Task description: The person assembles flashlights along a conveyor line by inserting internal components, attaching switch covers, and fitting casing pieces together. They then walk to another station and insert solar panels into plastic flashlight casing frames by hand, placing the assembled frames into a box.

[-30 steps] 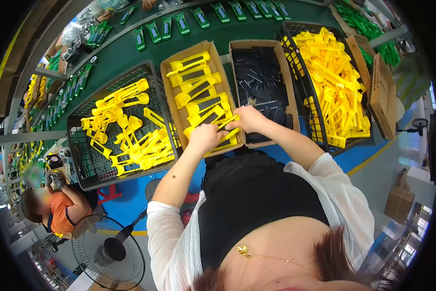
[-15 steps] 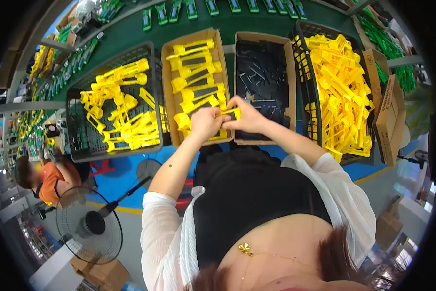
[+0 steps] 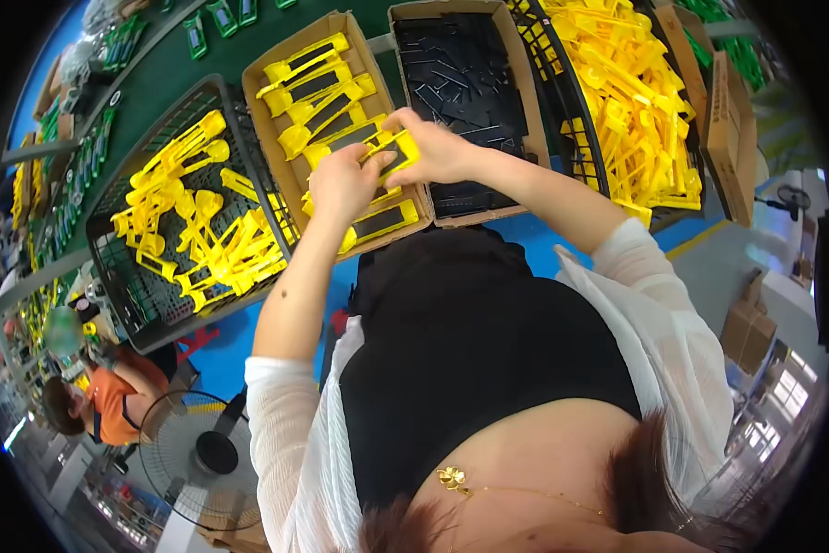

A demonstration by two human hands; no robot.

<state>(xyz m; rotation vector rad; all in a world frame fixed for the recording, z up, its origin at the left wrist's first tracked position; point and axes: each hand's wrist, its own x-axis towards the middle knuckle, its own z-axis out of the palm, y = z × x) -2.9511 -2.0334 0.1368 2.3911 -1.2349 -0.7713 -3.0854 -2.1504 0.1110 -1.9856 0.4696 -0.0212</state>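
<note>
Between my two hands is a yellow plastic frame (image 3: pixel 405 147) with a dark panel in it. My left hand (image 3: pixel 343 182) grips its left end, fingers closed. Its right end is pinched by my right hand (image 3: pixel 437 152). Both hands are over the near part of a cardboard box (image 3: pixel 265 120), where several yellow frames with dark panels (image 3: pixel 327 109) lie in a column. To the right, a second cardboard box (image 3: pixel 536 124) holds many loose black strips and panels (image 3: pixel 456 83).
A black crate (image 3: pixel 142 336) with yellow frames stands left; another crate (image 3: pixel 576 120), heaped with yellow parts, stands right. Green devices (image 3: pixel 196 37) lie on the green surface beyond. A floor fan (image 3: pixel 216 452) and a co-worker in orange (image 3: pixel 124 401) are at lower left.
The view has shifted, so boxes and crates sit higher and further left. The yellow frame between my hands has turned, and its dark panel now shows.
</note>
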